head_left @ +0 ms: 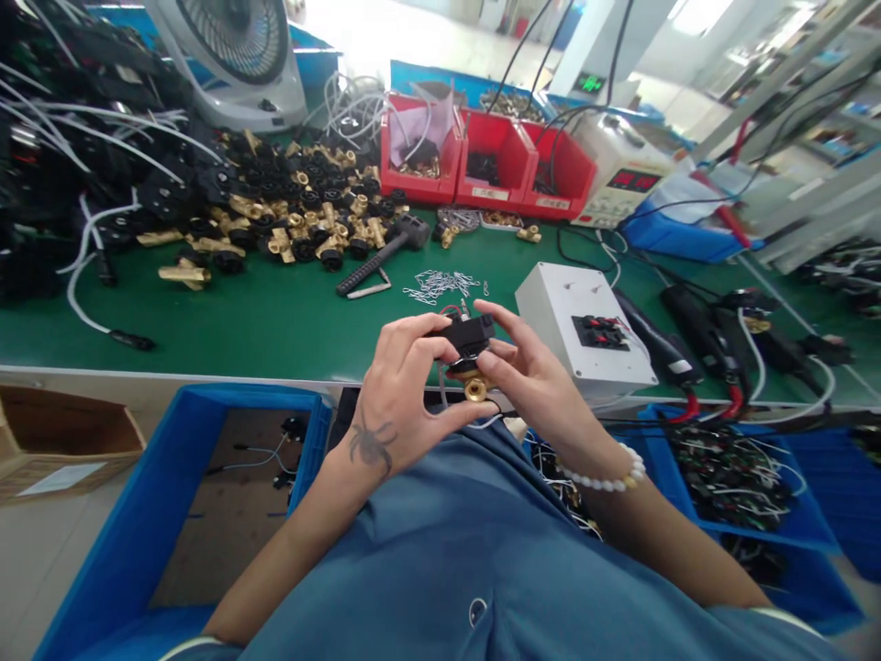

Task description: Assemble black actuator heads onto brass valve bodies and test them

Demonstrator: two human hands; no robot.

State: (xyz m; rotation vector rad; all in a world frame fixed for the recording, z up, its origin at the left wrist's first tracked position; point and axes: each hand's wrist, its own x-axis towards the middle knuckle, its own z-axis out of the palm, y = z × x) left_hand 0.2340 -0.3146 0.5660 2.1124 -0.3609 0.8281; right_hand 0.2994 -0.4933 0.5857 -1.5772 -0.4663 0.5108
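Observation:
Between my two hands, at the front edge of the green bench, is a black actuator housing (469,334) on a brass valve body (474,389). My left hand (406,376) is closed on its left side, thumb stretched below near the brass end. From the right, my right hand (527,367) grips the housing and the valve's neck with thumb and fingers. A thin red wire and a small metal part show at the top of the housing. A pale cable hangs below it. Just beyond lies a pile of small wire clips (440,285).
A black hammer (385,252) lies beside heaped brass valves (330,220). Red bins (492,188), a power supply (619,174) and a fan (238,55) stand behind. A grey switch box (585,321) and electric screwdrivers (653,340) sit right. Blue crates (206,395) flank me below.

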